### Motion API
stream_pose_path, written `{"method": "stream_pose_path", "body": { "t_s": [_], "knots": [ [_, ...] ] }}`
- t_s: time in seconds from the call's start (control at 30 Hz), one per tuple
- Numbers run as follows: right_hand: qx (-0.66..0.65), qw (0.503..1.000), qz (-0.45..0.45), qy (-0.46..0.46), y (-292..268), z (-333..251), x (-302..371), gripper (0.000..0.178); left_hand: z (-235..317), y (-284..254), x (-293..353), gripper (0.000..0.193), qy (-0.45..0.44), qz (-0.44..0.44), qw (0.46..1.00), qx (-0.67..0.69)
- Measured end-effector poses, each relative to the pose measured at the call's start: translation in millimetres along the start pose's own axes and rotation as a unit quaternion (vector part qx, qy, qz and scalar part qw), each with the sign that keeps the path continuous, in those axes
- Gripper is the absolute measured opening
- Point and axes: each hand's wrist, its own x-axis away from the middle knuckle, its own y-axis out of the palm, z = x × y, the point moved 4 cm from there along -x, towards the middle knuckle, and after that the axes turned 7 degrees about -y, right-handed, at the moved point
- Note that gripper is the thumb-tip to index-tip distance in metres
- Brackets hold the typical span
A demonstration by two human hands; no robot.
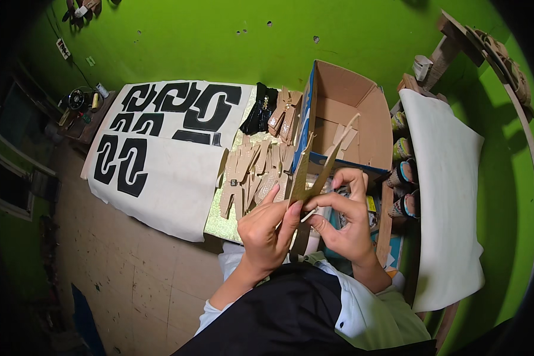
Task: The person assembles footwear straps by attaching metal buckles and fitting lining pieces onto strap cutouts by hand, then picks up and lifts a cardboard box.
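Between my hands a tan, forked strap piece [300,181] stands up, its two narrow arms spread apart in front of the box. My left hand [264,234] pinches its lower end between thumb and fingers. Thumb and curled forefinger of my right hand [347,222] close on the same lower end from the other side. Just beyond my left hand lies a heap of beige, textured strap pieces [243,172], one with a small dark buckle-like ornament. Behind them are a bundle of shiny brown strap pieces [285,115] and a black bundle [259,113].
An open cardboard box [353,89] with a few beige pieces inside stands beyond my hands. At left, white sheets [178,184] bear black cut-out shapes [132,166]. On the right, a white sheet [448,196] drapes over a rack holding sandals [404,204].
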Motion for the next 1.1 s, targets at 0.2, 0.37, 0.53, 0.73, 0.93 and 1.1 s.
{"method": "stream_pose_path", "body": {
  "t_s": [0.2,0.37,0.53,0.73,0.93,1.1],
  "knots": [
    [-0.049,0.998,0.039,-0.002,0.1,-0.4,2.3,0.024,0.9,-4.3,1.7,0.01,0.05,0.002,0.999,-0.009],
    [-0.026,0.998,0.058,0.004,-3.5,-5.7,2.3,0.025,5.8,-6.5,2.5,0.01,0.063,0.009,0.998,-0.018],
    [-0.025,0.997,0.05,0.045,-4.8,-6.9,5.0,0.026,7.2,-6.6,3.5,0.009,0.077,0.013,0.997,-0.019],
    [-0.05,0.994,-0.009,0.097,-7.1,-8.4,3.8,0.024,12.0,-8.2,-0.2,0.012,0.094,-0.009,0.995,-0.01],
    [-0.019,0.998,-0.055,0.014,-11.3,-13.2,-2.5,0.024,9.7,-8.8,-2.7,0.015,0.099,-0.051,0.993,-0.036],
    [0.028,0.998,0.041,-0.041,-10.3,-14.4,-6.5,0.023,7.9,-11.7,-1.4,0.017,0.065,-0.03,0.997,0.029]
  ]
}}
